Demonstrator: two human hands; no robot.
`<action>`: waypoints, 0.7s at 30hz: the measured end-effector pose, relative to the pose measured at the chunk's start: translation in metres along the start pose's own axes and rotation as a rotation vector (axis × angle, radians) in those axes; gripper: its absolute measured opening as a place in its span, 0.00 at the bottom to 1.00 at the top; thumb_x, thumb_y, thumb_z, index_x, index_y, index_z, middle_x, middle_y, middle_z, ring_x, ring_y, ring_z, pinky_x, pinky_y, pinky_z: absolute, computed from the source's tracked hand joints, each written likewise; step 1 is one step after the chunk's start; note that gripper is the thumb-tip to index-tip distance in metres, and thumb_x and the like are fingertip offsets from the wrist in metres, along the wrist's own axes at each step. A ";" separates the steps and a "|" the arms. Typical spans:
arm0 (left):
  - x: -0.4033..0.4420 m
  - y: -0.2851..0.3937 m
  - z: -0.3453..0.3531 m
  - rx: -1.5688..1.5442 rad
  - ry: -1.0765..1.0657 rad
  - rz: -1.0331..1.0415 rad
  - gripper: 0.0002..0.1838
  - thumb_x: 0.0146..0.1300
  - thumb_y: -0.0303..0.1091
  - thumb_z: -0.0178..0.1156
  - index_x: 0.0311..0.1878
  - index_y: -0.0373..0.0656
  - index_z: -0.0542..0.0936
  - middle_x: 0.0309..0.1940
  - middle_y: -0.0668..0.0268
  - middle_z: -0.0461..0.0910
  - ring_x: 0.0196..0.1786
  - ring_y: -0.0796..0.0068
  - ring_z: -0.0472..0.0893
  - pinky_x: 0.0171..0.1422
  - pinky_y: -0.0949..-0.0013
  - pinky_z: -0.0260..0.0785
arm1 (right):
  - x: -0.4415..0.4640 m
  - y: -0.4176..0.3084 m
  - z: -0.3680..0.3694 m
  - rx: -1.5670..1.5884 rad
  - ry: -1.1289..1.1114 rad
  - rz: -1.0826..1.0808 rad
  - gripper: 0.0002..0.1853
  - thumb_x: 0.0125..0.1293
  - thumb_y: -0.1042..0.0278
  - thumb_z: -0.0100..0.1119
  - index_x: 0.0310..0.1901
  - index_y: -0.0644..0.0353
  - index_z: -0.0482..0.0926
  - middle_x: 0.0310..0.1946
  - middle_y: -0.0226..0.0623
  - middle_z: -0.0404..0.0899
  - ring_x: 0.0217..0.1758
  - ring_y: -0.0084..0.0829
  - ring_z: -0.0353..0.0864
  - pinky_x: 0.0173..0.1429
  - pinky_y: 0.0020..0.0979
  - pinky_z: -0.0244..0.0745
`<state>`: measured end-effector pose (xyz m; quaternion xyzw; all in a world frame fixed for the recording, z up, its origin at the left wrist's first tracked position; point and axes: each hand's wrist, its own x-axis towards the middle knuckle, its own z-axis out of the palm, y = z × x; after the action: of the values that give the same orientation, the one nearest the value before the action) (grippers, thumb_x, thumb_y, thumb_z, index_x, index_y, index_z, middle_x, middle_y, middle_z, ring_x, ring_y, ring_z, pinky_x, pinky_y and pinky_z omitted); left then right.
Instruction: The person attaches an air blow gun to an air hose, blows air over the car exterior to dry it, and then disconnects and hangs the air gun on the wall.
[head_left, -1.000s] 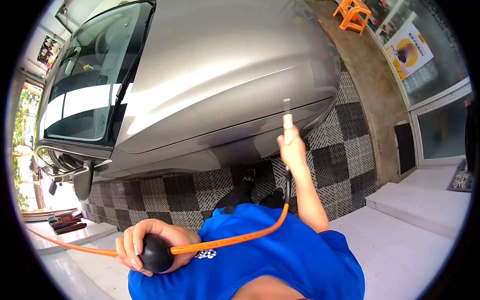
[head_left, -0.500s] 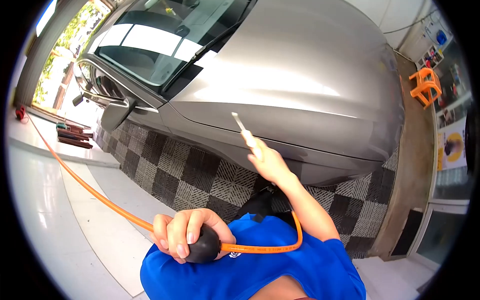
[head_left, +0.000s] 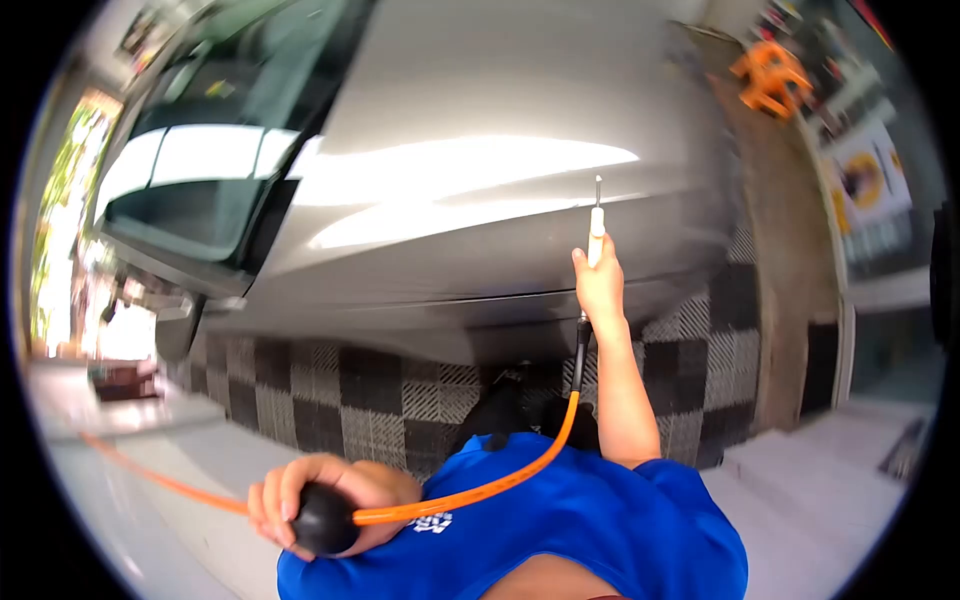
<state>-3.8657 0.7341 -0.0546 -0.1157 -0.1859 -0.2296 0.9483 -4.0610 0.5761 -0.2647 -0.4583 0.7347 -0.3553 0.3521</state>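
My left hand (head_left: pixel 272 500) is wrapped round a black rubber ball (head_left: pixel 326 520) threaded on an orange hose (head_left: pixel 480 492). From the ball the hose curves across my front and up to a black fitting (head_left: pixel 582 345) below my right hand. My right hand (head_left: pixel 601 288) is closed round an air blow gun (head_left: pixel 597 225) with a white body and thin metal nozzle, its tip pointing away from me. Behind the nozzle lies the front fender and hood of a grey car (head_left: pixel 450 245). Whether the nozzle touches the paint I cannot tell.
Black and grey floor tiles (head_left: pixel 371 380) run beneath the car's side. An orange stool (head_left: pixel 772 80) stands at the upper right, near a poster (head_left: pixel 868 180). The car's side mirror (head_left: pixel 182 325) juts out at left, above a pale ledge (head_left: pixel 190 410).
My view has swung toward the car's front. My right hand and the blow gun have moved right, and the nozzle now points straighter ahead. My left hand still grips the ball, lower and further left.
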 end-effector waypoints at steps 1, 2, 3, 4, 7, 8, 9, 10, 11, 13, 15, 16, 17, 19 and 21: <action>-0.006 -0.010 0.002 -0.015 -0.002 -0.005 0.09 0.51 0.18 0.55 0.29 0.46 0.70 0.23 0.76 0.73 0.29 0.82 0.76 0.42 0.73 0.69 | 0.006 0.023 -0.024 -0.005 0.069 0.041 0.28 0.64 0.64 0.56 0.64 0.64 0.62 0.46 0.58 0.78 0.53 0.54 0.77 0.57 0.44 0.69; -0.012 -0.017 0.001 -0.026 0.017 -0.036 0.11 0.44 0.17 0.55 0.28 0.47 0.71 0.22 0.76 0.73 0.27 0.82 0.76 0.41 0.73 0.70 | 0.014 0.053 -0.046 0.088 0.150 0.116 0.28 0.63 0.64 0.57 0.63 0.64 0.63 0.46 0.58 0.78 0.53 0.54 0.77 0.57 0.44 0.69; -0.021 -0.025 -0.003 -0.016 -0.014 -0.101 0.10 0.45 0.18 0.55 0.27 0.47 0.71 0.21 0.75 0.73 0.26 0.81 0.76 0.40 0.73 0.70 | 0.020 0.082 -0.067 0.147 0.230 0.152 0.28 0.63 0.65 0.58 0.62 0.66 0.64 0.45 0.56 0.78 0.52 0.51 0.78 0.56 0.43 0.69; -0.032 -0.038 -0.002 -0.028 -0.012 -0.137 0.10 0.46 0.18 0.56 0.26 0.47 0.71 0.21 0.75 0.73 0.26 0.81 0.76 0.41 0.73 0.70 | 0.025 0.111 -0.088 0.208 0.312 0.183 0.28 0.62 0.66 0.59 0.61 0.68 0.65 0.45 0.55 0.79 0.50 0.49 0.79 0.55 0.42 0.70; -0.069 -0.068 0.001 -0.069 -0.047 -0.220 0.09 0.49 0.19 0.57 0.27 0.46 0.72 0.20 0.74 0.74 0.26 0.81 0.77 0.41 0.73 0.71 | 0.020 0.150 -0.144 0.435 0.429 0.257 0.13 0.64 0.72 0.56 0.48 0.67 0.71 0.21 0.28 0.69 0.16 0.18 0.66 0.19 0.24 0.68; -0.078 -0.072 0.003 -0.102 -0.080 -0.237 0.08 0.50 0.19 0.57 0.27 0.46 0.72 0.20 0.73 0.75 0.26 0.81 0.77 0.41 0.73 0.71 | 0.011 0.156 -0.155 0.566 0.393 0.283 0.13 0.63 0.71 0.58 0.47 0.66 0.71 0.21 0.28 0.69 0.16 0.17 0.66 0.19 0.23 0.69; -0.095 -0.083 0.009 -0.087 -0.084 -0.246 0.08 0.50 0.19 0.57 0.27 0.46 0.72 0.20 0.73 0.75 0.26 0.81 0.77 0.41 0.73 0.71 | 0.010 0.165 -0.163 0.570 0.387 0.299 0.13 0.63 0.71 0.58 0.47 0.66 0.71 0.21 0.28 0.69 0.16 0.17 0.66 0.19 0.23 0.69; -0.115 -0.096 0.020 -0.127 -0.030 -0.278 0.08 0.50 0.20 0.55 0.24 0.46 0.71 0.19 0.74 0.74 0.25 0.81 0.76 0.39 0.73 0.71 | 0.006 0.173 -0.167 0.595 0.247 0.273 0.15 0.62 0.71 0.59 0.49 0.67 0.72 0.23 0.30 0.72 0.17 0.19 0.69 0.20 0.23 0.70; -0.134 -0.106 0.030 -0.160 0.022 -0.306 0.09 0.51 0.21 0.54 0.21 0.47 0.71 0.17 0.75 0.74 0.23 0.82 0.75 0.38 0.73 0.70 | -0.002 0.177 -0.168 0.621 0.100 0.249 0.17 0.62 0.71 0.59 0.50 0.67 0.72 0.26 0.32 0.74 0.19 0.22 0.72 0.22 0.23 0.70; -0.179 -0.126 0.040 -0.183 0.014 -0.319 0.09 0.50 0.20 0.55 0.21 0.47 0.71 0.18 0.74 0.74 0.24 0.81 0.76 0.38 0.72 0.71 | -0.022 0.168 -0.163 0.570 -0.300 0.204 0.19 0.60 0.71 0.60 0.52 0.66 0.72 0.27 0.32 0.76 0.19 0.20 0.72 0.21 0.23 0.70; -0.223 -0.136 0.050 -0.199 0.049 -0.332 0.08 0.48 0.20 0.56 0.21 0.46 0.72 0.19 0.74 0.76 0.26 0.79 0.77 0.39 0.72 0.72 | -0.042 0.152 -0.169 0.435 -0.771 0.083 0.22 0.58 0.69 0.61 0.55 0.63 0.72 0.33 0.41 0.80 0.27 0.30 0.81 0.31 0.30 0.77; -0.244 -0.143 0.058 -0.176 0.030 -0.321 0.08 0.48 0.20 0.56 0.21 0.46 0.72 0.19 0.74 0.76 0.26 0.79 0.77 0.39 0.72 0.72 | -0.047 0.158 -0.170 0.354 -0.870 0.007 0.24 0.57 0.68 0.61 0.56 0.62 0.71 0.38 0.45 0.80 0.35 0.38 0.82 0.39 0.34 0.77; -0.265 -0.151 0.068 -0.148 -0.007 -0.255 0.08 0.48 0.19 0.58 0.25 0.45 0.73 0.20 0.73 0.76 0.27 0.79 0.78 0.40 0.71 0.72 | -0.053 0.164 -0.178 0.276 -0.963 -0.066 0.25 0.57 0.66 0.61 0.57 0.61 0.71 0.42 0.50 0.81 0.42 0.45 0.82 0.47 0.38 0.77; -0.300 -0.159 0.086 -0.111 -0.054 -0.181 0.10 0.47 0.18 0.60 0.30 0.44 0.73 0.22 0.73 0.75 0.27 0.78 0.79 0.42 0.71 0.73 | -0.048 0.192 -0.200 0.261 -0.874 -0.131 0.24 0.56 0.65 0.60 0.56 0.62 0.71 0.45 0.53 0.79 0.50 0.52 0.78 0.54 0.42 0.73; -0.329 -0.165 0.103 -0.065 -0.091 -0.164 0.11 0.44 0.18 0.60 0.29 0.45 0.73 0.22 0.73 0.75 0.28 0.79 0.78 0.42 0.71 0.73 | -0.026 0.211 -0.251 0.235 -0.774 0.082 0.22 0.56 0.66 0.60 0.53 0.64 0.72 0.43 0.53 0.79 0.50 0.51 0.78 0.53 0.42 0.73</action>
<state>-4.2469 0.7511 -0.0730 -0.1410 -0.2301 -0.3070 0.9126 -4.3532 0.7194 -0.3131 -0.4852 0.5198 -0.2237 0.6666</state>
